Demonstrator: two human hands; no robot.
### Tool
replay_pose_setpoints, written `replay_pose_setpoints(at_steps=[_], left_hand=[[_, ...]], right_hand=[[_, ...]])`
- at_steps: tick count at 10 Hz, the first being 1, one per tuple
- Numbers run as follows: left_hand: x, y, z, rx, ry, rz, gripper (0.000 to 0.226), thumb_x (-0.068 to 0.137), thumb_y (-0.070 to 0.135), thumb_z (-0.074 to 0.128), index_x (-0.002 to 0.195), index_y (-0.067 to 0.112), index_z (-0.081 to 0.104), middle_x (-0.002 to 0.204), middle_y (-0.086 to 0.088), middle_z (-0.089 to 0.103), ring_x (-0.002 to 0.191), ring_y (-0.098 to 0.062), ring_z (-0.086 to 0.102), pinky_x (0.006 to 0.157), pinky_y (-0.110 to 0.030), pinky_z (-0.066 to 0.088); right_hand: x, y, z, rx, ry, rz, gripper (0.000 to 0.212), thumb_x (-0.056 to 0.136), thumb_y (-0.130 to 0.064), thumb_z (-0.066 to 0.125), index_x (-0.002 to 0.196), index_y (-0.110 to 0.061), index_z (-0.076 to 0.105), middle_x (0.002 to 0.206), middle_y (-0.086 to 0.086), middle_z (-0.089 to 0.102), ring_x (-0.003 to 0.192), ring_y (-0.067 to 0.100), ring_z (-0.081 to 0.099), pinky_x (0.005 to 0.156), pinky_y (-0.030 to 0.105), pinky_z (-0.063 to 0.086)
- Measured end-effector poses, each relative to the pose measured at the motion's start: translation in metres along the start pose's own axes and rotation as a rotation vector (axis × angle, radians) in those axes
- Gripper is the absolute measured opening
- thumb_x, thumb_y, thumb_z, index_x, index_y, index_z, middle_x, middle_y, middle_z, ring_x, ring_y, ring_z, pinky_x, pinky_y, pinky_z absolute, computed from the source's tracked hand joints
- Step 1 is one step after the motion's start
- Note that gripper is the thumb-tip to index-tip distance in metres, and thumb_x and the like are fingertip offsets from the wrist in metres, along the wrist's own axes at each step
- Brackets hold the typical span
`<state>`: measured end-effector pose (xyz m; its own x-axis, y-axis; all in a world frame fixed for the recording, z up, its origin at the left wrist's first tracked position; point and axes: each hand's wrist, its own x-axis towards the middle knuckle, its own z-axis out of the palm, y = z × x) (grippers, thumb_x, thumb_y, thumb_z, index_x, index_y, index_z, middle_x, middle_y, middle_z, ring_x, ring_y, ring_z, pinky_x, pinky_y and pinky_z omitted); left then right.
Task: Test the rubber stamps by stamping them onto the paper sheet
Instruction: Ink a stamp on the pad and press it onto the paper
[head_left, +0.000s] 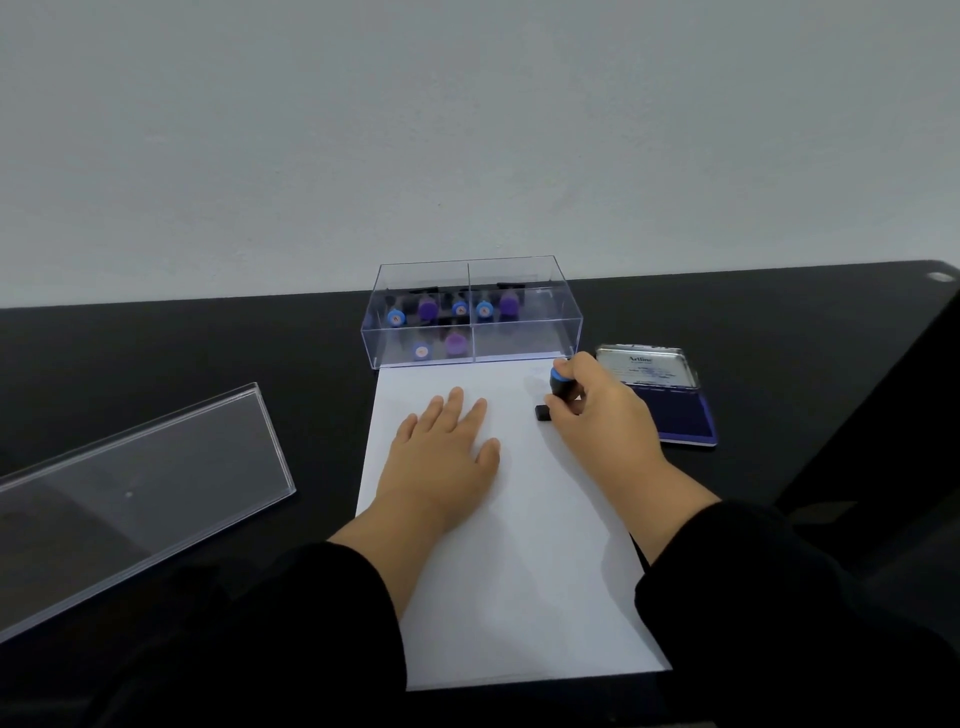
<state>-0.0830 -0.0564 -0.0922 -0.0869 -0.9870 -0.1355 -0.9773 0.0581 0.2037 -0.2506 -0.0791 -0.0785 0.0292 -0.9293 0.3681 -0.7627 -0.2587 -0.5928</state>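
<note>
A plain pale wall (467, 130) rises behind the glossy black tabletop (156, 364) we are working at. A white rectangular paper sheet (519, 545) lies lengthwise in front of us. Our left hand (441, 457) lies flat on its upper half, fingers straight and spread, palm down. Our right hand (597, 410) curls its fingers round a black rubber stamp with a blue cap (558, 387), held tilted, its dark base at the paper near the sheet's right edge. Just right of that hand lies an open blue ink pad in a metal tin (680, 415), its silver lid (647, 366) propped up behind it. At the far end of the paper stands a clear plastic box with a central divider (470, 312); inside it are more stamps with blue and purple caps (452, 325), most in the left compartment. A clear plastic lid (130, 499) lies on the table well to the left. Black sleeves (311, 623) cover both forearms.
</note>
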Motion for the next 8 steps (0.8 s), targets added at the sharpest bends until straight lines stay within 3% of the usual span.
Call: replay_pose_setpoints(at_steps=[2, 3, 4, 5, 6, 7, 8], left_hand=[[-0.001, -0.001, 0.001, -0.002, 0.001, -0.001, 0.055, 0.101, 0.044, 0.018, 0.152, 0.032, -0.001, 0.159, 0.006, -0.012, 0.147, -0.013, -0.01, 0.117, -0.033, -0.007], [0.0, -0.001, 0.001, -0.002, 0.01, 0.005, 0.055, 0.101, 0.044, 0.017, 0.152, 0.032, -0.001, 0.159, 0.006, -0.012, 0.146, -0.012, -0.011, 0.117, -0.032, -0.007], [0.0, -0.002, 0.002, -0.004, 0.014, 0.002, 0.055, 0.101, 0.044, 0.017, 0.152, 0.032, 0.0, 0.159, 0.006, -0.012, 0.146, -0.012, -0.011, 0.118, -0.032, -0.007], [-0.001, -0.001, 0.002, -0.003, 0.012, 0.001, 0.055, 0.101, 0.044, 0.018, 0.152, 0.032, 0.0, 0.159, 0.007, -0.012, 0.146, -0.012, -0.01, 0.117, -0.032, -0.007], [-0.001, 0.0, 0.001, -0.002, 0.013, 0.0, 0.055, 0.102, 0.044, 0.018, 0.152, 0.033, 0.0, 0.159, 0.007, -0.011, 0.146, -0.011, -0.01, 0.117, -0.031, -0.007], [-0.001, 0.0, 0.0, 0.001, 0.01, -0.001, 0.055, 0.102, 0.044, 0.017, 0.152, 0.032, 0.0, 0.159, 0.007, -0.011, 0.146, -0.012, -0.01, 0.117, -0.032, -0.006], [-0.001, 0.0, 0.0, 0.009, 0.011, -0.002, 0.055, 0.102, 0.044, 0.017, 0.152, 0.032, 0.0, 0.159, 0.007, -0.011, 0.146, -0.011, -0.01, 0.117, -0.031, -0.006]], right_hand=[[-0.001, 0.004, 0.001, 0.018, -0.001, 0.014, 0.021, 0.09, -0.02, 0.06, 0.11, -0.02, 0.055, 0.086, -0.011, 0.051, 0.075, 0.011, 0.051, 0.063, 0.022, 0.039], [0.002, 0.007, -0.007, 0.289, 0.124, 0.136, 0.019, 0.087, -0.019, 0.065, 0.1, -0.028, 0.054, 0.084, -0.01, 0.06, 0.077, 0.008, 0.057, 0.067, 0.016, 0.04], [0.005, 0.01, -0.011, 0.46, 0.213, 0.196, 0.028, 0.086, -0.017, 0.066, 0.09, -0.038, 0.049, 0.097, -0.009, 0.065, 0.078, 0.002, 0.06, 0.073, 0.016, 0.047], [0.005, 0.011, -0.017, 0.549, 0.288, 0.216, 0.034, 0.085, -0.012, 0.067, 0.087, -0.04, 0.048, 0.091, -0.01, 0.063, 0.069, -0.006, 0.058, 0.071, 0.009, 0.047], [0.006, 0.012, -0.02, 0.597, 0.325, 0.223, 0.035, 0.085, -0.011, 0.066, 0.085, -0.041, 0.047, 0.097, -0.003, 0.064, 0.08, 0.009, 0.061, 0.068, 0.007, 0.045], [0.006, 0.012, -0.022, 0.622, 0.329, 0.228, 0.031, 0.086, -0.011, 0.065, 0.093, -0.035, 0.047, 0.086, -0.002, 0.062, 0.076, 0.012, 0.06, 0.056, 0.004, 0.043], [0.006, 0.012, -0.023, 0.617, 0.334, 0.22, 0.03, 0.086, -0.01, 0.065, 0.1, -0.03, 0.048, 0.087, 0.0, 0.062, 0.076, 0.013, 0.06, 0.053, 0.004, 0.043]])
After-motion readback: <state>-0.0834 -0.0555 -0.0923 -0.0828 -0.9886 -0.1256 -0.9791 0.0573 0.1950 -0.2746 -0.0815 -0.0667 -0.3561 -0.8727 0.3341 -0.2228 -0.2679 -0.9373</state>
